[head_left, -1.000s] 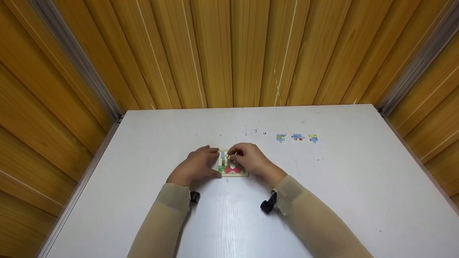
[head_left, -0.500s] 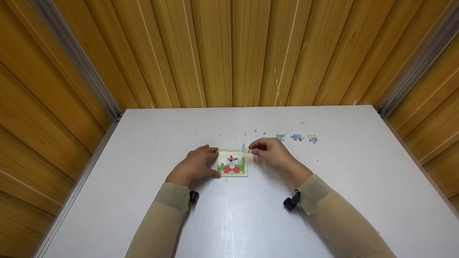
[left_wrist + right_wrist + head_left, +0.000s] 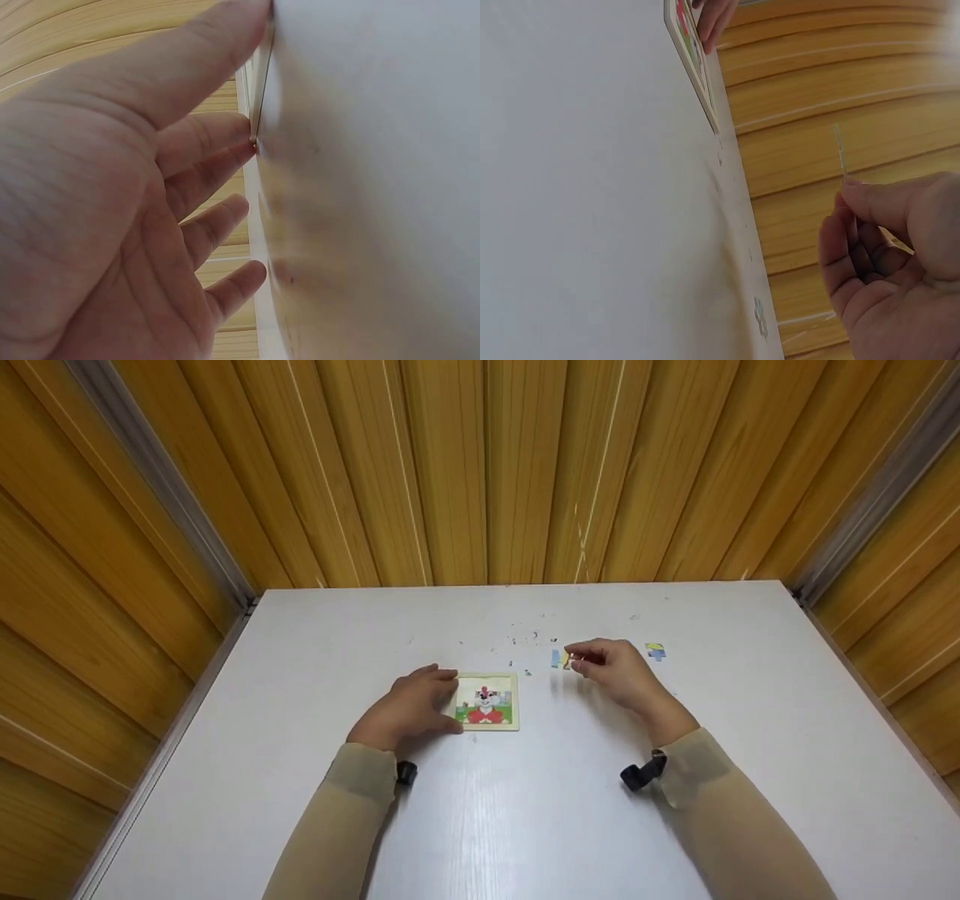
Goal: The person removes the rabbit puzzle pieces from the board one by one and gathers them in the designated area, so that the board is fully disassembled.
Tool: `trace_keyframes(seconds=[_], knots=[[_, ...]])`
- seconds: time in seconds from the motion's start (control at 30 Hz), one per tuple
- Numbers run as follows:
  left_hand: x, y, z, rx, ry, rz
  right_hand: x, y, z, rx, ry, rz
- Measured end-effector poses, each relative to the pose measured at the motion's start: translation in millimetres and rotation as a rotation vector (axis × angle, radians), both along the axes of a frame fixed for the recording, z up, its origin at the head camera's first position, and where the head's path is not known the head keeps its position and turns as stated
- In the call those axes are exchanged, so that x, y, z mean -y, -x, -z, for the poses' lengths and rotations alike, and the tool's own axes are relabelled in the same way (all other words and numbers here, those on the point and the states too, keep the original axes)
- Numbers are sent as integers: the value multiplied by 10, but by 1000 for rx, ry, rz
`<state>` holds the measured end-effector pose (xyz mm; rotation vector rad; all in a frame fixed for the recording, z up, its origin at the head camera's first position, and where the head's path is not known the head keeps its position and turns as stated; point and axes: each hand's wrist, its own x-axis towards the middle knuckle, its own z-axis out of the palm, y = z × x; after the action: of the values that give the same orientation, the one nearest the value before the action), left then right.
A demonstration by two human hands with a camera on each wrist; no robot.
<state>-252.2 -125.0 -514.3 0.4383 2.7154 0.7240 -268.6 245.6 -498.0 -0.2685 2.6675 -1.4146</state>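
My left hand [image 3: 412, 701] lies along the left edge of the puzzle tray [image 3: 491, 727], fingers loosely extended, thumb at its near left corner, forefinger by the far left one. The tray rests flat on the white table [image 3: 517, 825]. My right hand [image 3: 611, 667] pinches a blue-and-yellow piece [image 3: 556, 658] above the tabletop, off the tray's far right corner. Another puzzle piece [image 3: 655, 651] lies right of it, towards the table's back edge.
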Motion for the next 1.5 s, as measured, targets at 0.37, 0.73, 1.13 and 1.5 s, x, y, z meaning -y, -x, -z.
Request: trace_keyframes(seconds=[0.37, 0.73, 1.13, 1.5], knots=[[8, 2, -1, -23, 33, 31, -336, 107, 114, 22, -162, 48], [-20, 7, 3, -9, 25, 11, -387, 104, 186, 52, -243, 24], [1, -2, 24, -39, 36, 40, -387, 102, 224, 25, -272, -24], [1, 15, 38, -17, 22, 32, -298, 66, 175, -1, -216, 28]])
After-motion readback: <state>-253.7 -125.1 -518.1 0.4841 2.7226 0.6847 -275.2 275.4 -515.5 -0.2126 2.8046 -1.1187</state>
